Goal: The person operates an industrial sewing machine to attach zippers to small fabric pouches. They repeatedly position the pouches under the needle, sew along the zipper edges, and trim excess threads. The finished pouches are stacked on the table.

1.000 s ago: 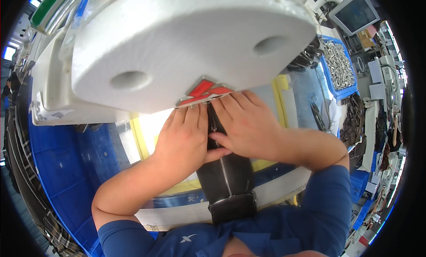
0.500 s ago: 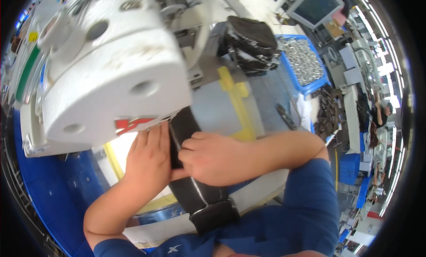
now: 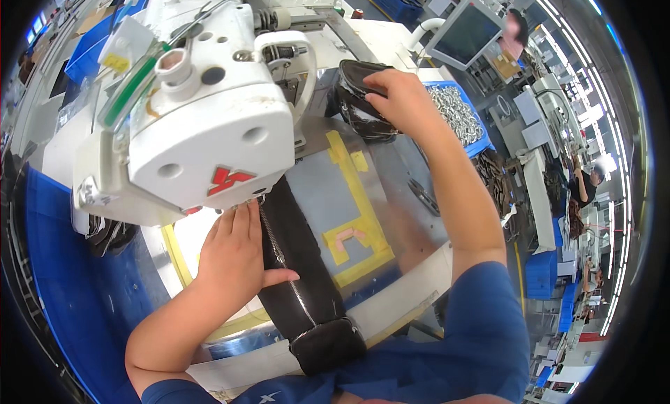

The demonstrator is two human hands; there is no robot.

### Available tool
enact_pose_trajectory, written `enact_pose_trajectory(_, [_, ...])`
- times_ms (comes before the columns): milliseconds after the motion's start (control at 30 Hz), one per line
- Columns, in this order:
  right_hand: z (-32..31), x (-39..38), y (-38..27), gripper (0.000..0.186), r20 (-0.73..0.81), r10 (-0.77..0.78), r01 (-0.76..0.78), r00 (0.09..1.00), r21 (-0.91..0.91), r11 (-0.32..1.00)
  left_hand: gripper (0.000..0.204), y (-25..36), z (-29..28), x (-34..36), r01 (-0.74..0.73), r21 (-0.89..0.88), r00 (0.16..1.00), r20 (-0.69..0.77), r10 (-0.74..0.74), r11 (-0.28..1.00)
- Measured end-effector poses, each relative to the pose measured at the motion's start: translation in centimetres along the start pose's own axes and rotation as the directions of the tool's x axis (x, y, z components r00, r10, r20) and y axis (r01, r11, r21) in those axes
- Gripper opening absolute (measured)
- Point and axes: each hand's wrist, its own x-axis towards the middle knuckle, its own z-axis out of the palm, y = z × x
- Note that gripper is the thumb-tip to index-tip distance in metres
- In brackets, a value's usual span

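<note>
One long piece of black cloth, matte and soft-looking, is lying from under the white sewing machine to the front edge of the bench, its boxy near end reaching over that edge. One silvery zip with toothed metal is running along it. The smooth, rounded machine head is showing two round dents and one red badge.

The left hand is resting palm down beside the zip, its fingers lying straight and close together by the machine, gripping nothing visible; its thumb is pointing sideways across the zip. The right arm is stretching toward the bench's far right corner, where the right hand is bending over one dark, shiny-sided stack. Its fingers are curving narrowly at the top; whether they are pinching a layer, I cannot tell.

One blue tray of many uncounted metal rings is sitting along the right edge. One pair of snips is lying nearer the front.
</note>
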Motion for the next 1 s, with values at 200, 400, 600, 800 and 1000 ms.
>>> enact_pose_trajectory(200, [0.1,2.4,-3.0,0.026,0.198,0.063,-0.022,0.978,-0.205,0.979,0.137,-0.3,0.2,-0.3,0.003,-0.005,0.999,0.038,-0.003,1.0])
enact_pose_trajectory(400, [-4.8,0.1,-1.8,0.023,-0.493,-0.146,0.026,0.858,-0.242,0.97,0.127,-0.4,0.3,-0.5,-0.047,-0.013,0.997,-0.062,0.047,0.999])
enact_pose_trajectory(600, [-10.5,-10.3,-11.4,0.028,-0.053,0.045,-0.005,0.998,0.599,0.801,0.092,0.8,-5.5,-1.5,-0.115,-0.402,0.972,-0.233,0.02,0.908])
enact_pose_trajectory(800, [-3.9,-10.5,-13.5,0.025,0.491,-0.216,-0.321,0.844,0.784,0.531,0.061,0.4,-3.8,-2.9,-0.007,-0.878,0.95,-0.156,-0.272,0.479])
enact_pose_trajectory(1000, [4.0,-10.7,-13.6,0.025,0.256,-0.324,0.024,0.911,0.75,0.661,0.032,-1.2,2.2,-2.4,0.077,-0.928,0.889,-0.102,-0.447,0.364])
